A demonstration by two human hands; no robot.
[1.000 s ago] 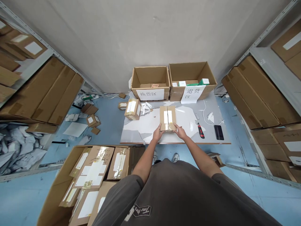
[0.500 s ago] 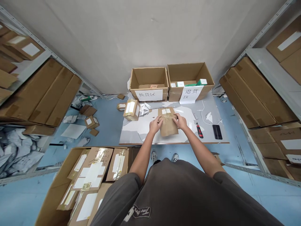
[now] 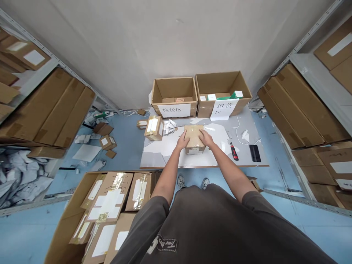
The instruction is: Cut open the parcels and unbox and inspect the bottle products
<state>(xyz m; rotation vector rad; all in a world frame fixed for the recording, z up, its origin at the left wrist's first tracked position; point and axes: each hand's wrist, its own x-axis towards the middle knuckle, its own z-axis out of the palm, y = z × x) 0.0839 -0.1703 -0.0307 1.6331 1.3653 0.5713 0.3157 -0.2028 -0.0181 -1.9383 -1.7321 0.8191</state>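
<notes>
As you face the bench (image 3: 154, 157): you hold one small carton (image 3: 194, 132) at its middle, straight in front of you — presumably for an even reach with both arms.
Left hand (image 3: 182, 141): against the carton's left side, thumb toward the top; some fingers hidden.
Right hand (image 3: 206, 139): matches it on the right side, thumb also toward the top.
Grip: both hands closed on the carton, squeezing it from opposite sides, probably so it can't tip or slip. Base touching the bench or just lifted — cannot tell.
Carton face: brown top up, white patch on the side nearest you.
Open boxes: left open box (image 3: 173, 87) and right open box (image 3: 217, 82) side by side at the back, likely to free the front for handling. Lettered sheets (image 3: 174, 110) hang on their fronts, apparently to be read from your spot.
Cutter (image 3: 234, 151): lying right of your hands, near the phone (image 3: 255, 153), seemingly aside but within reach.
Left end: taped box (image 3: 154, 128) beside crumpled paper (image 3: 169, 126), both apart from your hands.
Large box (image 3: 59, 234): by your left side, holding labelled parcels (image 3: 107, 200), likely placed for easy reach.
</notes>
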